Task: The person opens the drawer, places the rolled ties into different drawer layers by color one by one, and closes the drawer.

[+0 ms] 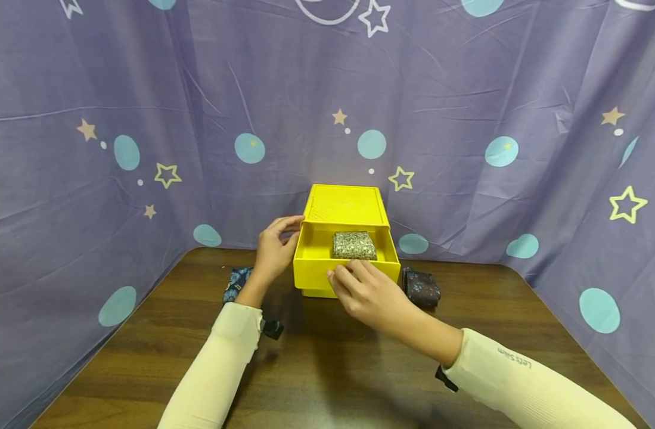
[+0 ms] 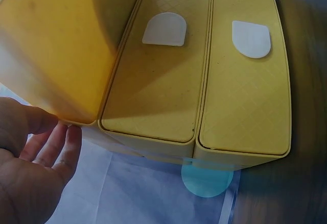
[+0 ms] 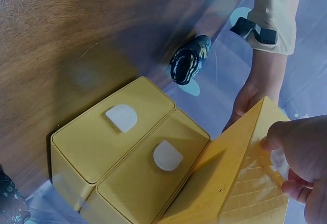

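A yellow drawer unit [image 1: 348,204] stands on the wooden table, its top drawer [image 1: 311,274] pulled out. Inside that drawer lies a folded cloth [image 1: 354,245] with a speckled black-and-cream pattern. My right hand [image 1: 367,293] is at the drawer's front, thumb and fingers pinching its white handle [image 3: 279,164], partly hidden by the hand in the right wrist view. At the unit's upper left front edge, my left hand [image 1: 276,253] holds the frame, thumb and fingertips on the rim. Two lower drawers [image 2: 153,86] are closed, each with a white handle [image 2: 166,29].
On the table left of the unit, behind the left forearm, lies a folded dark blue patterned cloth [image 1: 236,283]. A folded black floral cloth [image 1: 421,287] sits to the right. A purple curtain [image 1: 440,89] with stars and dots hangs behind the table [image 1: 316,369] and at its sides.
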Action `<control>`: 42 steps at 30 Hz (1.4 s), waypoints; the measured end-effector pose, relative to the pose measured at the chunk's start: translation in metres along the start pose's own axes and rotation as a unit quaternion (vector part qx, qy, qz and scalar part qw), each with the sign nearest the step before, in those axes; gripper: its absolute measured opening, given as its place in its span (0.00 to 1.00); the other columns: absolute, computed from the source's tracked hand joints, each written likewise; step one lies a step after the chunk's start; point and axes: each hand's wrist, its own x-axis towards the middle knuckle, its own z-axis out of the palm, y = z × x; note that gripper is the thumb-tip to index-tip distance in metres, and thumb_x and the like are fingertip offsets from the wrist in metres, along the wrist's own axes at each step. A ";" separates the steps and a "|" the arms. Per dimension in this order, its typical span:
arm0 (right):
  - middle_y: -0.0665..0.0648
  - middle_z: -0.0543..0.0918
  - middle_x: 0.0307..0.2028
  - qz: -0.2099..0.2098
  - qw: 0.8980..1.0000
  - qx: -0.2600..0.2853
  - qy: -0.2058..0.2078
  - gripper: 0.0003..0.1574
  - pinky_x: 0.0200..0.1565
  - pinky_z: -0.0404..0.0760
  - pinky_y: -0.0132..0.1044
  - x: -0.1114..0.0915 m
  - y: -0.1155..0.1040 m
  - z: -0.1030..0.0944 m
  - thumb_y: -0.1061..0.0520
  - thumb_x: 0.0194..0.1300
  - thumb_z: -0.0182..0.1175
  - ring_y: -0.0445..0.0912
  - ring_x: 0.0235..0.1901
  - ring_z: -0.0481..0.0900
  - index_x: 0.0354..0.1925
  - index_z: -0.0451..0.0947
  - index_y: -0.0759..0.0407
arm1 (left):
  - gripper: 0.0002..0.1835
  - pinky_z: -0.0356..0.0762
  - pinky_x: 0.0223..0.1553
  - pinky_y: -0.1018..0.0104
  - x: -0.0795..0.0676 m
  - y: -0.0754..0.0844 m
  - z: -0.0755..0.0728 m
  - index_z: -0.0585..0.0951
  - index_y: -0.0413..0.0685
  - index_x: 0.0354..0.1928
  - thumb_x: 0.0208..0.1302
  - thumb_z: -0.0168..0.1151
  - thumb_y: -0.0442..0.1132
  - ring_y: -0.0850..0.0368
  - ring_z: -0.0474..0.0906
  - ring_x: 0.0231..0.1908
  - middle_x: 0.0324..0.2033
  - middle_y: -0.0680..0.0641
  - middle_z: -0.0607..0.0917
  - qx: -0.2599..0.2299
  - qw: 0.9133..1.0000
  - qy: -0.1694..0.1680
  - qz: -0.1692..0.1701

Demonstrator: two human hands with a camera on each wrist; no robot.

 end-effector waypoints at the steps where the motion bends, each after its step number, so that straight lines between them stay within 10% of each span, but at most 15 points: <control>1: 0.57 0.77 0.39 0.000 1.000 -0.001 0.000 0.21 0.41 0.80 0.39 0.000 0.000 0.001 0.67 0.80 0.42 0.50 0.36 0.76 0.52 0.83 0.66 | 0.16 0.83 0.53 0.48 0.000 0.000 0.000 0.85 0.43 0.58 0.71 0.62 0.27 0.46 0.82 0.53 0.53 0.42 0.83 0.001 1.000 0.000 -0.001; 42: 0.57 0.76 0.37 0.020 1.000 0.017 0.013 0.19 0.35 0.78 0.37 0.004 0.011 0.025 0.66 0.79 0.44 0.51 0.34 0.73 0.51 0.83 0.67 | 0.16 0.85 0.52 0.53 0.001 0.001 0.000 0.86 0.45 0.58 0.71 0.63 0.29 0.50 0.83 0.53 0.53 0.44 0.84 0.000 1.000 -0.002 -0.004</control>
